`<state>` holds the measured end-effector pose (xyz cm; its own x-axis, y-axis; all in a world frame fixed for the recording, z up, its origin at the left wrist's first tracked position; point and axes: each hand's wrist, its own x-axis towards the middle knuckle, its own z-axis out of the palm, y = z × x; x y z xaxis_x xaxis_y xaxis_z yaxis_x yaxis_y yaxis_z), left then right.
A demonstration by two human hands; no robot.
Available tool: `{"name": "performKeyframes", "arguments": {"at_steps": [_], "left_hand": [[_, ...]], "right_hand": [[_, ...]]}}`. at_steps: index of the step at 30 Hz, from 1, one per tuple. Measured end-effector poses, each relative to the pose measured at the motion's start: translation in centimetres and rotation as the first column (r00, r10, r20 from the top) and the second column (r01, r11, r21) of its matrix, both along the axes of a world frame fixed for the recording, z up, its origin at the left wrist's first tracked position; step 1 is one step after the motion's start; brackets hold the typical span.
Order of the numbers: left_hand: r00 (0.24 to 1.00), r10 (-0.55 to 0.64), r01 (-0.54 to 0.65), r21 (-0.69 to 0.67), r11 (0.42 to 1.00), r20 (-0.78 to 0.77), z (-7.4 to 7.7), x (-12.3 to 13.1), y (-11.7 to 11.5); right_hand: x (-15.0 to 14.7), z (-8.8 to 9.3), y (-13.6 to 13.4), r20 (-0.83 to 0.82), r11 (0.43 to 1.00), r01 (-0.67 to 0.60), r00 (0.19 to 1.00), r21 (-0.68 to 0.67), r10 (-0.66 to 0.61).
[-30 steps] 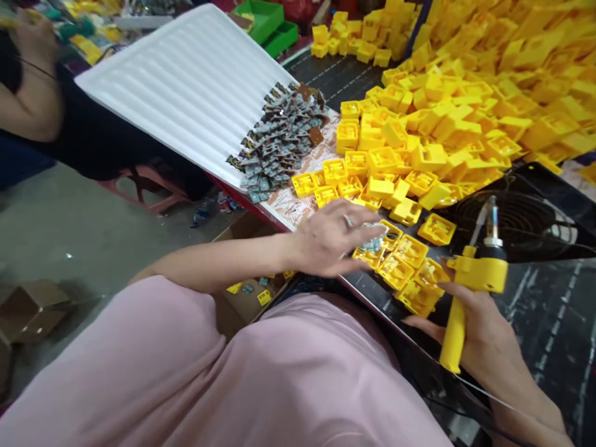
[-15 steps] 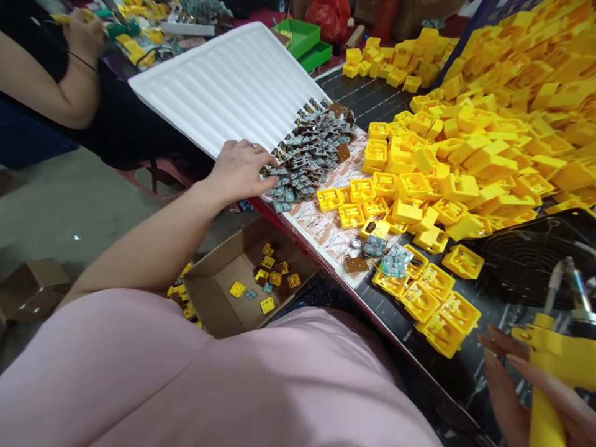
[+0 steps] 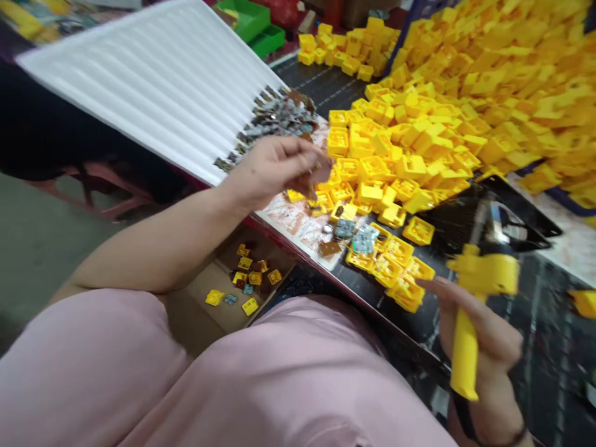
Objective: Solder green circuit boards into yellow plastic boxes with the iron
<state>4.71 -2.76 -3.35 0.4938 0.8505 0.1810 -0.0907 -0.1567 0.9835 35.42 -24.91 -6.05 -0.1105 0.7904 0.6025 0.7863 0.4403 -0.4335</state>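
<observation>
Brown board [image 3: 322, 172] is pinched between the thumb and fingers of the left hand [image 3: 274, 164], just off the middle of the head view toward one o'clock, its outline blurred. Twelve o'clock from that hand lies a heap of grey circuit boards [image 3: 282, 115], along the edge of a white ribbed panel [image 3: 153, 81] that stretches out toward ten. The right hand [image 3: 493, 332], at four o'clock in the view, holds a yellow soldering gun [image 3: 484, 273], its metal tip pointing to twelve; some of the fingers around the handle are hidden. One outstretched finger reaches the near end of a block of open yellow housings [image 3: 391, 270], at ten o'clock from the gun's handle. A loose circuit board [image 3: 365, 238] rests on the housings at the block's ten o'clock side, with a second board [image 3: 344, 228], a small round disc [image 3: 327, 229] and a brown piece [image 3: 329, 249] farther toward nine. A big pile of yellow housings [image 3: 419, 133] fills two o'clock, and a cardboard box [image 3: 198, 285] sits below the bench at eight.
</observation>
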Motion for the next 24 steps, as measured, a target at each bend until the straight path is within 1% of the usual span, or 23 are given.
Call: {"name": "performKeyframes", "arguments": {"at_steps": [1, 2, 4, 5, 6, 7, 8, 9, 10, 11, 12, 13, 14, 15, 16, 17, 18, 19, 20, 21, 22, 23, 24], "left_hand": [[0.991, -0.128, 0.133, -0.175, 0.975, 0.045, -0.6, 2.3, -1.5], [0.969, -0.228, 0.247, -0.332, 0.91, 0.097, -1.3, 4.4, -3.0], [0.914, -0.353, 0.403, -0.556, 0.727, 0.201, -2.3, 7.9, -6.1], [0.881, -0.401, 0.463, -0.625, 0.629, 0.249, -2.6, 9.2, -7.4], [0.85, -0.439, 0.508, -0.672, 0.539, 0.291, -3.0, 10.1, -8.5], [0.824, -0.467, 0.538, -0.7, 0.469, 0.32, -3.3, 10.6, -9.3], [0.808, -0.488, 0.553, -0.711, 0.435, 0.329, -3.5, 10.8, -9.8], [0.81, -0.495, 0.551, -0.698, 0.458, 0.314, -3.8, 10.7, -10.1], [0.827, -0.493, 0.534, -0.649, 0.542, 0.269, -4.0, 10.4, -10.3], [0.853, -0.484, 0.503, -0.547, 0.669, 0.194, -4.2, 10.0, -10.5], [0.88, -0.464, 0.464, -0.382, 0.799, 0.099, -4.4, 9.5, -10.6], [0.904, -0.428, 0.423, -0.162, 0.892, 0.0, -4.5, 9.1, -10.7], [0.921, -0.38, 0.386, 0.067, 0.92, -0.089, -4.6, 8.9, -10.9], [0.933, -0.325, 0.357, 0.268, 0.895, -0.155, -4.7, 8.8, -11.2], [0.944, -0.269, 0.327, 0.421, 0.846, -0.192, -4.7, 8.9, -11.5], [0.958, -0.213, 0.285, 0.529, 0.8, -0.193, -4.8, 9.2, -11.8], [0.97, -0.17, 0.241, 0.592, 0.769, -0.174, -4.8, 9.6, -12.1], [0.98, -0.139, 0.196, 0.615, 0.764, -0.14, -4.7, 10.1, -12.4], [0.988, -0.122, 0.156, 0.586, 0.795, -0.096, -4.6, 10.6, -12.6], [0.992, -0.116, 0.122, 0.501, 0.857, -0.043, -4.5, 11.2, -12.8], [0.993, -0.121, 0.108, 0.355, 0.929, 0.014, -4.4, 11.7, -12.9], [0.988, -0.138, 0.124, 0.169, 0.978, 0.074, -4.2, 12.1, -13.0], [0.978, -0.161, 0.166, -0.025, 0.986, 0.133, -4.0, 12.5, -13.0]], "right_hand": [[-0.6, 0.2, 0.0, 0.023, 0.998, 0.06, 0.998, 0.019, -0.061], [-1.3, 0.3, -0.1, 0.047, 0.996, 0.081, 0.995, 0.041, -0.083], [-2.6, 0.8, -0.1, 0.008, 0.996, 0.033, 0.999, 0.083, -0.033], [-3.2, 1.0, 0.0, -0.012, 0.998, -0.002, 1.0, 0.068, 0.003], [-3.6, 1.1, 0.0, -0.017, 0.996, -0.022, 1.0, 0.092, 0.023], [-3.9, 1.2, 0.0, -0.028, 0.991, -0.002, 1.0, 0.13, 0.006], [-4.0, 1.2, -0.1, -0.042, 0.986, 0.037, 0.999, 0.165, -0.031], [-4.0, 1.1, -0.3, -0.064, 0.976, 0.093, 0.995, 0.197, -0.081], [-3.9, 0.9, -0.4, -0.095, 0.965, 0.151, 0.987, 0.213, -0.133], [-3.8, 0.7, -0.7, -0.133, 0.957, 0.198, 0.976, 0.212, -0.172], [-3.7, 0.4, -0.8, -0.176, 0.951, 0.236, 0.963, 0.198, -0.202], [-3.7, 0.1, -1.0, -0.219, 0.948, 0.26, 0.951, 0.182, -0.218], [-3.7, -0.2, -1.1, -0.26, 0.947, 0.273, 0.939, 0.167, -0.224], [-3.8, -0.5, -1.2, -0.297, 0.948, 0.28, 0.928, 0.152, -0.226], [-4.0, -0.7, -1.2, -0.329, 0.949, 0.285, 0.916, 0.137, -0.228], [-4.3, -0.8, -1.2, -0.353, 0.951, 0.284, 0.908, 0.121, -0.226], [-4.5, -1.0, -1.1, -0.369, 0.954, 0.281, 0.902, 0.108, -0.224], [-4.8, -1.1, -1.1, -0.381, 0.955, 0.279, 0.898, 0.1, -0.223], [-5.0, -1.1, -1.1, -0.391, 0.955, 0.282, 0.893, 0.096, -0.224], [-5.2, -1.3, -1.1, -0.403, 0.952, 0.288, 0.887, 0.101, -0.226], [-5.4, -1.4, -1.2, -0.412, 0.948, 0.296, 0.883, 0.114, -0.226], [-5.5, -1.5, -1.3, -0.414, 0.944, 0.301, 0.883, 0.134, -0.223], [-5.6, -1.7, -1.4, -0.402, 0.94, 0.302, 0.89, 0.162, -0.216]]}}
